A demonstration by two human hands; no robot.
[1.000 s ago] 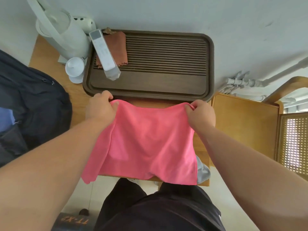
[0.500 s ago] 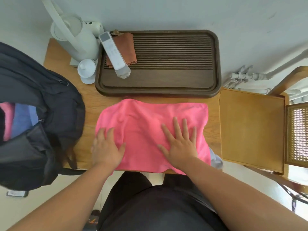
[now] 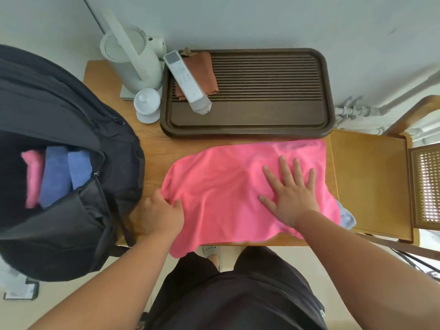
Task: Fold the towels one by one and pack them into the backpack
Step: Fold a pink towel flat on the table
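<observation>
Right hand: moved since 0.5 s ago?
Yes. The right hand slid slightly rightward across the pink towel, judged against the tea tray: it now lies nearer the tray's right end.

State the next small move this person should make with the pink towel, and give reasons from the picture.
Probably carry the left edge across to the right, folding the pink towel in half. It lies spread, unfolded, on the table; the left hand pinches its left edge, while the right hand presses flat on its right part, anchoring it.
</observation>
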